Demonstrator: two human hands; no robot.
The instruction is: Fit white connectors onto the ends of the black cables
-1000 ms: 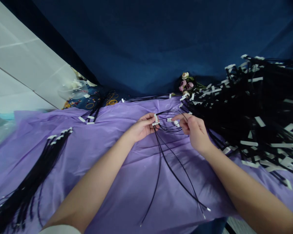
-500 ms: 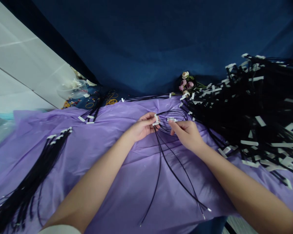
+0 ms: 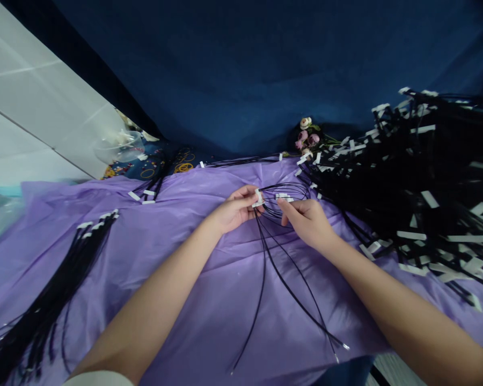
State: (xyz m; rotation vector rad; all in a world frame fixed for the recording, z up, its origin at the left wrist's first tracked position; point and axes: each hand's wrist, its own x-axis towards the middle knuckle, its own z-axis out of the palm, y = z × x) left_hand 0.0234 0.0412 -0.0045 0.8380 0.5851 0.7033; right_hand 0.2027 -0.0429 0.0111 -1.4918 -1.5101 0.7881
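My left hand (image 3: 237, 208) pinches a white connector (image 3: 258, 198) between thumb and fingers. Thin black wires (image 3: 286, 186) loop from it to the right. Just across the loop, my right hand (image 3: 309, 219) grips another white connector (image 3: 284, 198), its fingers closed and partly hiding that piece. A short gap separates the two connectors. Below my left hand, several loose black wire ends (image 3: 288, 279) hang down over the purple sheet (image 3: 209, 316), with small bright tips.
To the right lies a large heap of black wires (image 3: 370, 182) with white ends. A bundle of similar wires (image 3: 64, 284) rests at left. Artificial flowers (image 3: 306, 138), yellow rubber bands (image 3: 184, 168) and a clear plastic bowl (image 3: 121, 147) are at the back, before a dark blue cloth (image 3: 241, 75).
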